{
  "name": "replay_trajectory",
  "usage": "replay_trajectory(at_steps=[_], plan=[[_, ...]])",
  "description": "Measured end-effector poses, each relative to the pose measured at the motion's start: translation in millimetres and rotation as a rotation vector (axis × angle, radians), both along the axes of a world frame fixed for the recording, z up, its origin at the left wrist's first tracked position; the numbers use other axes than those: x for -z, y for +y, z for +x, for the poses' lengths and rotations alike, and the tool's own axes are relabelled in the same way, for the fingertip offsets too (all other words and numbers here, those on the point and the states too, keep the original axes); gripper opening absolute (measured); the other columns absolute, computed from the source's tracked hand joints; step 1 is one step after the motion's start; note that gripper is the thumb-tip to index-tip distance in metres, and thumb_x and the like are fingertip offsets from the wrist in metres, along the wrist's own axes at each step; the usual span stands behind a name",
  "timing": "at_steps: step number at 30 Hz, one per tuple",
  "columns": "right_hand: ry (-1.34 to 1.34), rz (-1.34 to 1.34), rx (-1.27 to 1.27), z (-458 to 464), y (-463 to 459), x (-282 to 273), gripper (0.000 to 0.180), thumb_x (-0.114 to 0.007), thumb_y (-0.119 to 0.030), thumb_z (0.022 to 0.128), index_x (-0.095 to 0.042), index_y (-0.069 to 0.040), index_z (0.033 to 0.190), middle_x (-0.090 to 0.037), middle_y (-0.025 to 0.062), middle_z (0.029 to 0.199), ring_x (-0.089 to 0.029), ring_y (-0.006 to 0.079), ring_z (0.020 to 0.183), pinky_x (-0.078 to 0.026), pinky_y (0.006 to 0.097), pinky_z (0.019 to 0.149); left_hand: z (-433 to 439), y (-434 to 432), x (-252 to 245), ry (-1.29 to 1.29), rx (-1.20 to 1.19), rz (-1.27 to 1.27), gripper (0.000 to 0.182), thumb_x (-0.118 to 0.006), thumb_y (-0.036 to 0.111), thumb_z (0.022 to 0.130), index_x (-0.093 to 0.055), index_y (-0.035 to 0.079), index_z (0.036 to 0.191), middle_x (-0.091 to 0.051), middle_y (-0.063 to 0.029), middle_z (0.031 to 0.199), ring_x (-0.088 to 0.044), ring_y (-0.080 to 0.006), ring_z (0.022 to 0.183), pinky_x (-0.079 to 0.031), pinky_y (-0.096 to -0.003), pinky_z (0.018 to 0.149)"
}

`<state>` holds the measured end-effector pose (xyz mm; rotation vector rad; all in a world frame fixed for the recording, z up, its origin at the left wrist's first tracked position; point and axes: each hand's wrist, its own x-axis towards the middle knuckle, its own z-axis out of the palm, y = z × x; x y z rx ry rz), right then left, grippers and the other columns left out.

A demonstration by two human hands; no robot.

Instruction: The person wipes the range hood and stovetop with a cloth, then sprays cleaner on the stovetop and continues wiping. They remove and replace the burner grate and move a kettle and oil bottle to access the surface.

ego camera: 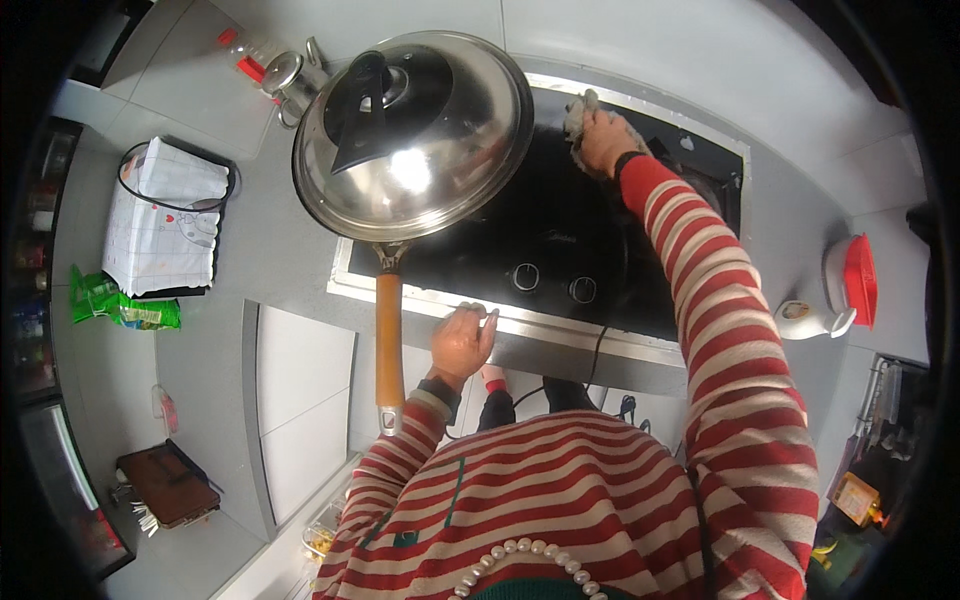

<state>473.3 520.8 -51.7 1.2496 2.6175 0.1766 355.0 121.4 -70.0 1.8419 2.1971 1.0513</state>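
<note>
My right hand [604, 142] is closed on a crumpled grey cloth [579, 120], pressed to the back part of the black glass gas hob [555, 210]. At the hob's front metal edge rests my left hand [463, 341], with a bit of something greyish at its fingertips; whether it holds this I cannot tell. A wok [388, 322] with a wooden handle stands over the hob's left side, its handle towards me. A domed steel lid [427, 172] with a black handle covers it. Two round knobs [526, 277] sit near the hob's front.
Left of the wok are a steel pot [294, 79], a plastic bottle [251, 52], a cloth-covered box [169, 217] and a green packet [127, 304]. On the right stand a white jug-like container [810, 319] and a red-and-white container [859, 281]. A black cable [598, 356] hangs over the counter's front.
</note>
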Motion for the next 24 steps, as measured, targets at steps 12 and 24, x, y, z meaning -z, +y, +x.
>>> replay_trajectory(at_steps=[12, 24], plan=[[0.063, -0.155, 0.005, 21, -79, 6, 0.064, -0.050, -0.027, 0.092, -0.034, -0.003, 0.149, -0.034, 0.0151, 0.153, -0.036, 0.0457, 0.132, -0.033, 0.0488, 0.107, 0, -2, 0, -0.045, 0.002, 0.006, 0.017, -0.069, 0.021, 0.088, -0.062, 0.006, 0.085, -0.063, -0.0110, 0.081, -0.063, -0.0322, 0.070, -0.051, -0.0411, 0.062], [0.190, -0.238, 0.024, 68, -181, -17, 0.066, -0.056, -0.016, 0.086, -0.037, -0.009, 0.149, -0.029, 0.0116, 0.155, -0.039, 0.0422, 0.128, -0.043, 0.0506, 0.100, -1, -3, 6, -0.067, 0.016, 0.028, 0.015, -0.066, 0.022, 0.089, -0.064, 0.008, 0.084, -0.063, -0.0107, 0.082, -0.063, -0.0324, 0.071, -0.052, -0.0421, 0.061]])
